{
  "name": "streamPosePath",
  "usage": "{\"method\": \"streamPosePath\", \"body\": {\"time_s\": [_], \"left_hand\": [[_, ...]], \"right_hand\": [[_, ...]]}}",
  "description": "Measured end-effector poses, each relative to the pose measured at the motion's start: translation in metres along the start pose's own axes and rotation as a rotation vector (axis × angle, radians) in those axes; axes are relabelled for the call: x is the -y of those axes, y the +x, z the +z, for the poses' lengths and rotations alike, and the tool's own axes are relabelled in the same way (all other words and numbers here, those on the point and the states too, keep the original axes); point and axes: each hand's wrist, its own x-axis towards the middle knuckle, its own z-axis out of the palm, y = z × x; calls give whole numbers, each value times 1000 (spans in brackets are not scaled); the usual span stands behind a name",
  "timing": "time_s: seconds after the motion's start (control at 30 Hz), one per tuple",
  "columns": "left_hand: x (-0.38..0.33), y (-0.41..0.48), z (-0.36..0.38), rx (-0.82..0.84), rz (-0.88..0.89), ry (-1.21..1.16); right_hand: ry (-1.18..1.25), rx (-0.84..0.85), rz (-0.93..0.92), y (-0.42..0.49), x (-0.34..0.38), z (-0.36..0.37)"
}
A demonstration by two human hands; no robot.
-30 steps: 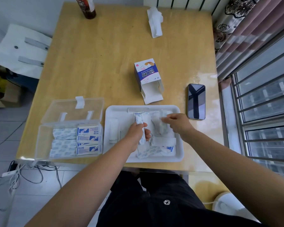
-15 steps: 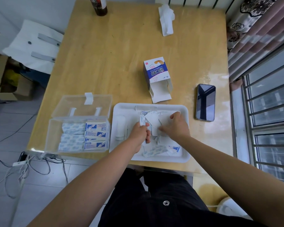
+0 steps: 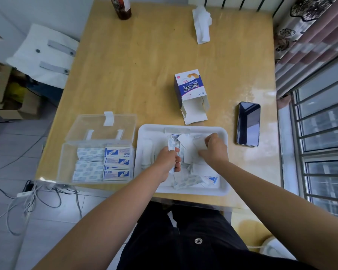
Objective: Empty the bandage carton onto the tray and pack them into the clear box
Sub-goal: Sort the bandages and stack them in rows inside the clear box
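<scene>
Table (image 3: 144,75): far half mostly open. One clear box (image 3: 66,162) at near-left corner, lid up, two columns of bandages packed. One tray (image 3: 191,191) just beside it at near edge. One carton (image 3: 189,88) lies open behind tray, one phone (image 3: 248,123) near right edge. Left grip (image 3: 167,162) closed round bandage stack (image 3: 171,146) over tray. Right grip (image 3: 213,149) pinches loose bandages (image 3: 186,142) in the tray, pile not countable.

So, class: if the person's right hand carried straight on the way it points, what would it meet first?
Probably the loose white paper-wrapped bandages heaped in the white plastic tray. The right hand points forward and leftward, with its fingers curled on them.
</scene>
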Motion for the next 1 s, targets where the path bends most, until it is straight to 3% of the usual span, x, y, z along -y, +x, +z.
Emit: {"method": "streamPosePath", "body": {"time_s": [0.13,0.23,0.43,0.53,0.63,0.87,1.0], "left_hand": [[1,-1,2,16,-7,1],[-1,-2,3,31,12,14],[-6,-6,14,184,193,27],[-6,-10,14,56,324,139],[-6,-9,11,-23,352,144],[-5,-7,-1,-85,320,77],[0,-6,-9,-11,274,4]], "right_hand": [[-1,37,18,4,0,-1],[168,3,-6,2,2,-4],[229,21,-263,-17,18,-1],[221,42,-295,-19,16,1],[320,180,-299,-21,11,1],[641,274,-106,-21,16,-5],[714,311,-32,-24,20,-6]]}}
